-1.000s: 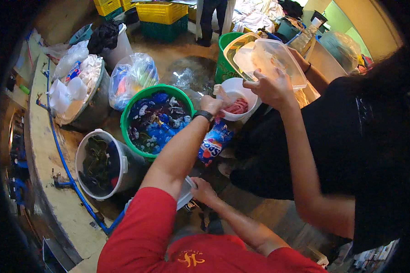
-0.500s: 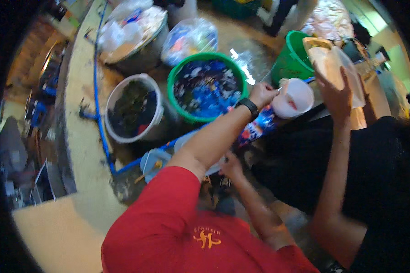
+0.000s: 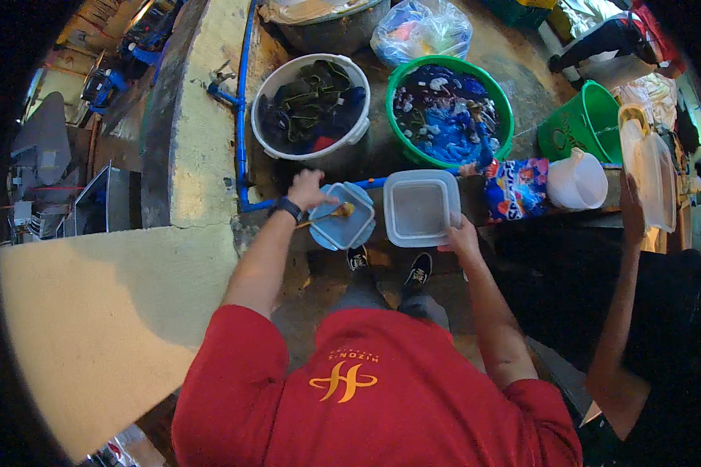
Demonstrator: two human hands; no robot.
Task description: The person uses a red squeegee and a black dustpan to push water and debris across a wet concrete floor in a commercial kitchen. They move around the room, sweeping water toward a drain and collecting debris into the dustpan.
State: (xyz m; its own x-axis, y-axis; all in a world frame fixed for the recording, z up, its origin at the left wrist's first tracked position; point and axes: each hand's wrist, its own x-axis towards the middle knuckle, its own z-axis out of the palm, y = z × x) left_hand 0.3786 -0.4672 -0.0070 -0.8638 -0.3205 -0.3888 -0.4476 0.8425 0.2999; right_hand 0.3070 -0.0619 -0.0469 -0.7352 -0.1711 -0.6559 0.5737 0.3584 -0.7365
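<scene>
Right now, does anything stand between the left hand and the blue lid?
Nothing visible does: the left hand reaches over the far left corner of the blue lid, though contact is unclear. A stick lies across its left edge.

Translucent rounded-square container point(image 3: 422, 208), upper side facing up, beside pale-blue flapped lid point(image 3: 344, 231).

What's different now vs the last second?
Left hand left the white bucket and swung leftward and back, to the near edge of the blue lid-like piece. Whether it let go of something is unclear. View turned too. Unchanged: right hand gripping the clear container.
</scene>
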